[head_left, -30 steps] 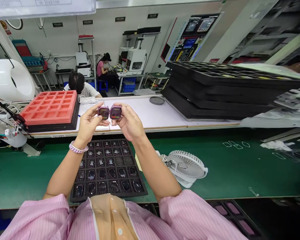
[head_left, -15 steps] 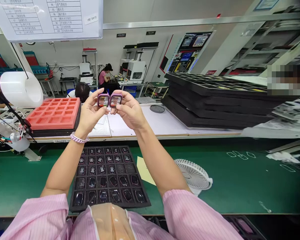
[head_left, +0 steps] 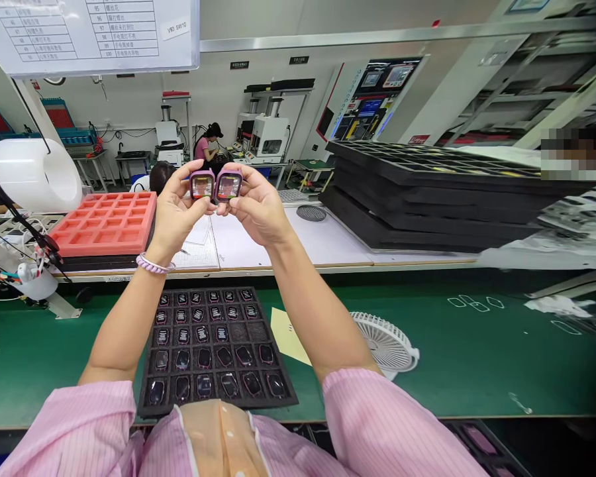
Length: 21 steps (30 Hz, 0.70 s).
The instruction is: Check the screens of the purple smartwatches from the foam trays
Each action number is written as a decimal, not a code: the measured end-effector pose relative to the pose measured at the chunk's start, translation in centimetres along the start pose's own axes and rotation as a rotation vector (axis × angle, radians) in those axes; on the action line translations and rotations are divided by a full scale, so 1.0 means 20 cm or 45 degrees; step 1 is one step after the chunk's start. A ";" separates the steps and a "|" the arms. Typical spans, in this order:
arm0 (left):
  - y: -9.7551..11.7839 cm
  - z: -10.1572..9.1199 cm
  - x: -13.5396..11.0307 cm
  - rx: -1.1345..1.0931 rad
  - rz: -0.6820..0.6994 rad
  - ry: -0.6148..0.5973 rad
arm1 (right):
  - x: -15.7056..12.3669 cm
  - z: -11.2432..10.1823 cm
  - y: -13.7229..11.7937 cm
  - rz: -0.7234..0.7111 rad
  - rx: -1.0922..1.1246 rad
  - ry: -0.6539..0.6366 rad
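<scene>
Both arms stretch forward, and each hand pinches a small purple-framed smartwatch with its screen lit. My left hand [head_left: 179,209] grips the left smartwatch [head_left: 201,186] by its edges between thumb and fingers. My right hand [head_left: 258,202] grips the right smartwatch [head_left: 228,187] the same way. The two watches are side by side, their inner edges touching or nearly so, screens turned toward me. Below my arms, a black foam tray [head_left: 238,331] lies on the green bench, with several dark watch faces in its pockets; two pockets in the third row hold none.
A coral-red tray [head_left: 106,224] sits on the shelf at left beside a white roll [head_left: 32,175]. Stacked black trays [head_left: 427,212] stand at right. A white fan [head_left: 385,341] and yellow paper [head_left: 285,334] lie on the bench [head_left: 447,371]. A printed sheet [head_left: 94,33] hangs above. A person [head_left: 208,142] sits behind.
My hands and the two smartwatches have risen slightly in view, still side by side. The whole view has shifted a little. Both grips are unchanged.
</scene>
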<state>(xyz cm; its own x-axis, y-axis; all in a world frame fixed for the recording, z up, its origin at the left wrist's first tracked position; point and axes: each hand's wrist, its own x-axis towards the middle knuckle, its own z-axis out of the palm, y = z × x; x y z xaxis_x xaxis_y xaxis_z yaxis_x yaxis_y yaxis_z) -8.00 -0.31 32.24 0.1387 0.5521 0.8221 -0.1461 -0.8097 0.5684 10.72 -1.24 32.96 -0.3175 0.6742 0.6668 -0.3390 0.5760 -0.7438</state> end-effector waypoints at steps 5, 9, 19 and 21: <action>-0.03 -0.01 0.08 -0.040 -0.061 0.028 | 0.08 -0.03 0.00 0.055 0.014 0.024; -0.02 -0.02 0.11 -0.101 -0.135 0.002 | 0.10 -0.04 -0.01 0.054 0.118 0.005; -0.02 -0.01 0.14 -0.083 -0.231 -0.043 | 0.12 -0.05 0.02 0.044 0.152 0.048; -0.02 -0.01 0.15 -0.056 -0.246 -0.049 | 0.12 -0.05 0.02 0.043 0.145 0.058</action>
<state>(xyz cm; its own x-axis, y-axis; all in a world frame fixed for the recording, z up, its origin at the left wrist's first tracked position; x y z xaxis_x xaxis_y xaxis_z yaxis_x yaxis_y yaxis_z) -7.73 1.67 34.41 0.2056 0.6878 0.6962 -0.1559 -0.6793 0.7171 10.64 1.16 34.22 -0.2905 0.7143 0.6367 -0.4277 0.4983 -0.7542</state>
